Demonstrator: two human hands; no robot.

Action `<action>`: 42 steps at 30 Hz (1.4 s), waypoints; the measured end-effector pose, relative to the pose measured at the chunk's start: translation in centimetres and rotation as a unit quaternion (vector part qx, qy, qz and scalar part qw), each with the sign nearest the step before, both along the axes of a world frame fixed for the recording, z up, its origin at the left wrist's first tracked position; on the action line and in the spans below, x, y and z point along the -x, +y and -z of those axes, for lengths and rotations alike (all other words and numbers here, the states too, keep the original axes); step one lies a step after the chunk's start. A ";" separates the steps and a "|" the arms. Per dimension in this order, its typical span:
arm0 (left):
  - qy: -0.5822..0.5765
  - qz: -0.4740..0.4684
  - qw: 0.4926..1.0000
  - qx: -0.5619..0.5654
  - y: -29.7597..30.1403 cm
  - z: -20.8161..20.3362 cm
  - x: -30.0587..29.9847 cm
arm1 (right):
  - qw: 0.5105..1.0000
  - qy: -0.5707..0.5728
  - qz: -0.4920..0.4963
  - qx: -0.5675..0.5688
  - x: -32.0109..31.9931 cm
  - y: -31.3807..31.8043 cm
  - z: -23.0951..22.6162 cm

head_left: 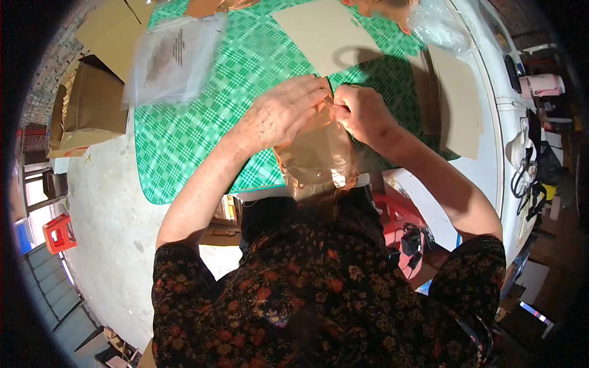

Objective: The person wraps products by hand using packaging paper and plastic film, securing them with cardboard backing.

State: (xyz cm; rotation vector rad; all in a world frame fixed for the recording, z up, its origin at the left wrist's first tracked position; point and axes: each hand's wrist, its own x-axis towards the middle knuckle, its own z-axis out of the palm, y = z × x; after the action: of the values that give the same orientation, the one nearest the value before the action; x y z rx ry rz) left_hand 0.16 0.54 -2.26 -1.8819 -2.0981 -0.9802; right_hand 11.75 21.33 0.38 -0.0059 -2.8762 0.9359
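Observation:
A shiny, copper-coloured plastic bag (316,153) hangs over the near edge of the green checked table, its lower end above my lap. At its upper end, my left hand (279,113) is closed on the bag's left side with the fingers lying close together. My right hand (366,119) pinches the upper right corner, the thumb and bent forefinger pressed together. Both hands almost meet at the top of the bag. Whatever lies under the fingers is hidden.
Clear plastic bags (175,61) lie at the table's far left. Beige card sheets (325,34) lie beyond my hands and to the right. Another person's hand (392,11) is at the far right beside clear plastic wrap (438,27). An open cardboard box (92,104) stands left.

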 end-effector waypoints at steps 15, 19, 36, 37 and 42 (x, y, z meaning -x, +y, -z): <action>0.026 -0.028 0.999 0.013 -0.3 -2.1 -1.5 | 0.999 -0.008 0.012 0.033 -0.2 -0.5 -0.3; 0.012 -0.069 0.996 0.054 -1.1 -2.3 -4.0 | 0.999 0.050 -0.009 0.015 -0.2 -0.1 0.6; 0.027 -0.090 0.987 0.133 -1.4 -0.5 -4.7 | 0.989 0.142 -0.019 -0.023 -0.6 0.2 2.1; 0.028 -0.091 0.987 0.133 -1.4 -0.4 -4.6 | 0.989 0.142 -0.020 -0.023 -0.7 0.3 2.3; 0.030 -0.086 0.981 0.169 -1.6 -0.6 -4.6 | 0.982 0.172 0.007 -0.080 -1.1 -0.2 2.3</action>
State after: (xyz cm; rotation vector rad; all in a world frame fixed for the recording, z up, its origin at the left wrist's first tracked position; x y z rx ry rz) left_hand 4.76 -1.06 -1.65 -1.7987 -2.4664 -0.5494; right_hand 12.81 21.10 -1.92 0.1354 -2.6136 0.6274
